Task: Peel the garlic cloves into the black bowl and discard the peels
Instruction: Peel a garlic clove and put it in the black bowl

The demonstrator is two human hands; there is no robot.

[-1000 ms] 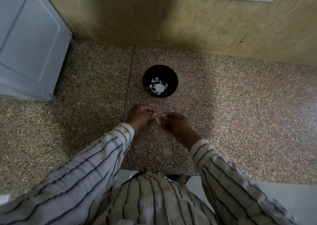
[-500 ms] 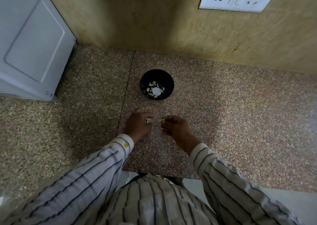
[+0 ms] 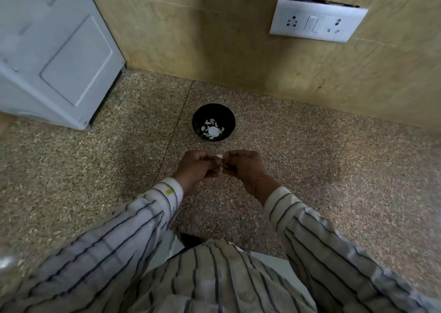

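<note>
Pale garlic clove [image 3: 218, 155] now sits pinched between the fingertips of both hands – left hand [image 3: 196, 169], right hand [image 3: 241, 168] – rejoined after parting, so peeling resumes just short of the black bowl [image 3: 214, 122].

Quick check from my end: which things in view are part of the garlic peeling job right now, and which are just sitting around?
Part of the job:
- garlic clove, pinched between both hands
- left hand
- right hand
- black bowl on the counter, with peeled cloves inside

Just there:
- white appliance at the left
- wall socket plate
- speckled countertop
</note>
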